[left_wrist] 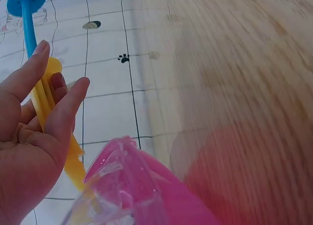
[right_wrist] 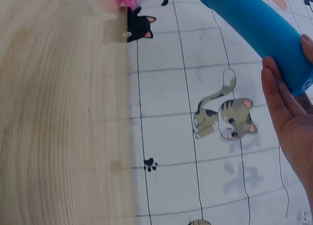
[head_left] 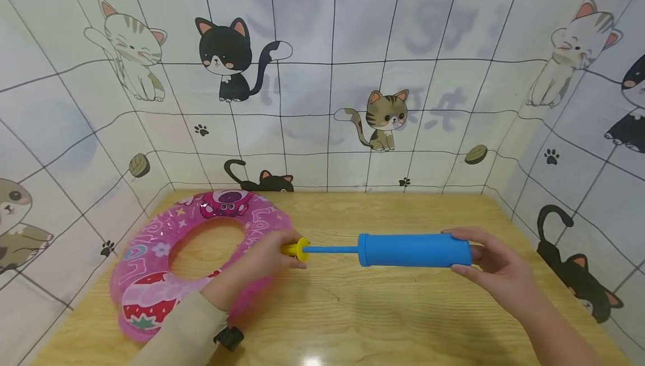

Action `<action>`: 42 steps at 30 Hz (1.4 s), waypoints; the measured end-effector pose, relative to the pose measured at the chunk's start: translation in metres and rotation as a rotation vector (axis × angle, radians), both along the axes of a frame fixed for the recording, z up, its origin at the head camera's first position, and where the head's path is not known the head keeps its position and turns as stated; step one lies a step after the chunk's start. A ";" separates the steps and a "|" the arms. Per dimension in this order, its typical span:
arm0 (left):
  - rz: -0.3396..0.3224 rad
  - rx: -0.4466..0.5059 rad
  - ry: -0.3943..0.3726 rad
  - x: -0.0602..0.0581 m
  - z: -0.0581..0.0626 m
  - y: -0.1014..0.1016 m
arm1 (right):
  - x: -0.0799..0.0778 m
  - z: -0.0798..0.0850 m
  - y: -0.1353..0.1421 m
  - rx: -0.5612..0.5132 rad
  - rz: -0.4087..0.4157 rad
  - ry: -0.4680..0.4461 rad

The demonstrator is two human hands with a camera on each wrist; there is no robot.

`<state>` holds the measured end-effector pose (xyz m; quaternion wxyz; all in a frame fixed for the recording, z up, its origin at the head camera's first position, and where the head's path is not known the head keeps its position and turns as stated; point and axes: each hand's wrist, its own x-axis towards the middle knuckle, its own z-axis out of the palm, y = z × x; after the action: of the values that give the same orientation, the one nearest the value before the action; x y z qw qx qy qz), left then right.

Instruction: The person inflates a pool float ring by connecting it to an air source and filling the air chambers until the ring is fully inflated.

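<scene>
A blue hand pump (head_left: pixel 415 250) is held level above the table, with its thin blue rod partly drawn out of the barrel. My left hand (head_left: pixel 269 257) grips the yellow handle (left_wrist: pixel 45 100) at the rod's end, the fingers bent around it in the left wrist view. At the other end, my right hand (head_left: pixel 496 271) holds the barrel's closed end between thumb and fingertips. A pink inflatable swim ring (head_left: pixel 143 237) with strawberry and cartoon prints lies under and beside my left forearm. In the left wrist view, its pink and clear plastic (left_wrist: pixel 142 186) shows below the hand.
The wooden table (head_left: pixel 373 310) lies beneath both hands. White sheeting (head_left: pixel 312 86) with grid lines and cartoon cats rises behind it and on both sides. A small black object (head_left: pixel 229 337) sits at my left wrist.
</scene>
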<state>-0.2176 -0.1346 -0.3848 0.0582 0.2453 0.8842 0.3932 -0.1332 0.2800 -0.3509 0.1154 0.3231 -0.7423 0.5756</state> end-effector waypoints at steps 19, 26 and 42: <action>-0.062 0.012 0.022 0.013 -0.001 0.010 | 0.006 0.001 -0.038 0.096 -0.201 -0.021; -0.055 0.027 0.033 0.015 0.001 0.022 | -0.004 -0.009 -0.060 0.062 -0.120 -0.021; -0.030 0.016 -0.011 0.009 0.007 0.014 | -0.014 -0.005 -0.064 0.004 0.030 0.041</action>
<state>-0.2082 -0.1205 -0.3783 0.0670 0.2568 0.8770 0.4005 -0.1471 0.2162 -0.3559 0.1212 0.3463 -0.7359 0.5691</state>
